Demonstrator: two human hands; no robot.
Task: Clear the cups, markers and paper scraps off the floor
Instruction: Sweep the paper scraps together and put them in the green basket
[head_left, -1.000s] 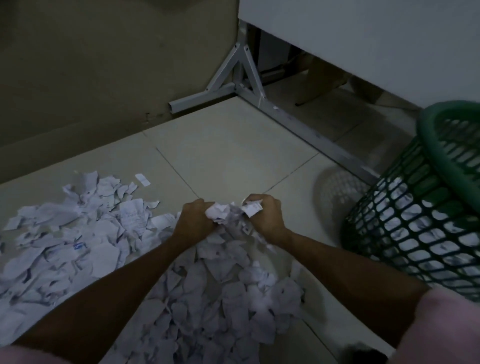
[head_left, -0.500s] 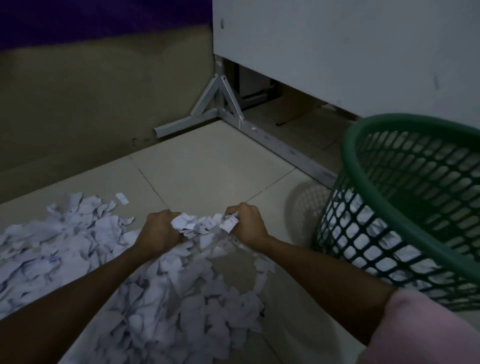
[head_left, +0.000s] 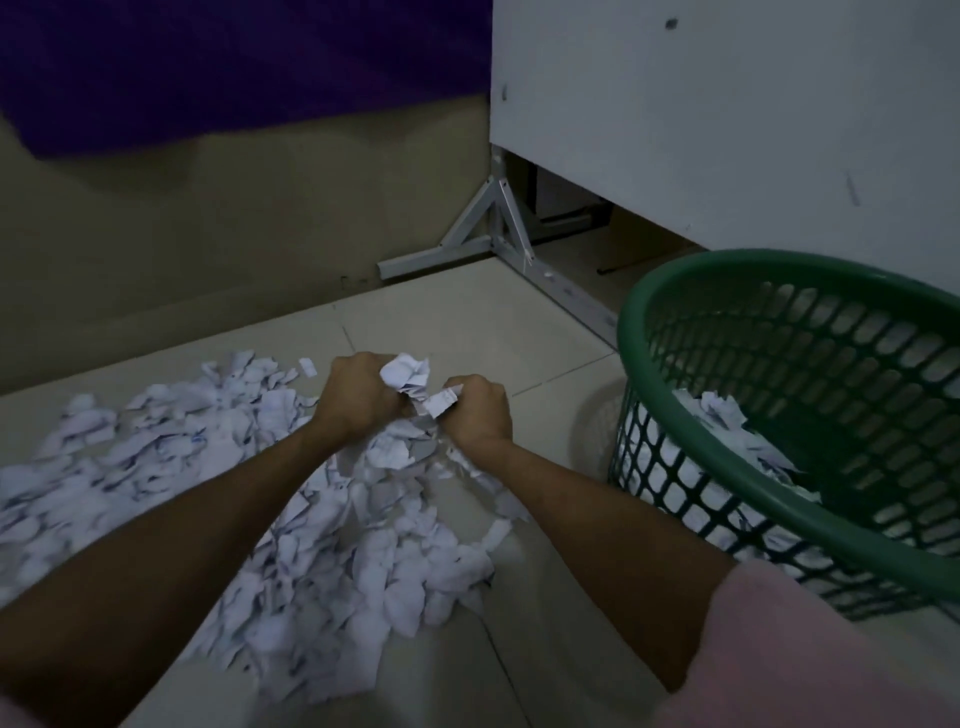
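A wide spread of torn white paper scraps (head_left: 171, 457) covers the tiled floor at left and centre. My left hand (head_left: 358, 397) and my right hand (head_left: 475, 415) are clenched side by side, gripping a bunch of scraps (head_left: 408, 376) lifted a little above the pile, with loose pieces hanging down between my wrists. To the right stands a green lattice basket (head_left: 779, 488), tilted towards me, with scraps lying inside it (head_left: 727, 421). No cups or markers are in view.
A white board panel (head_left: 727, 119) on a white metal A-frame foot (head_left: 493, 228) stands behind the basket. A beige wall with a dark purple upper band (head_left: 208, 62) closes the back left. Bare tiles (head_left: 467, 322) lie between pile and frame.
Both hands have drawn closer together and risen with the bunch of scraps. The view has tilted up and right, bringing more of the basket into sight.
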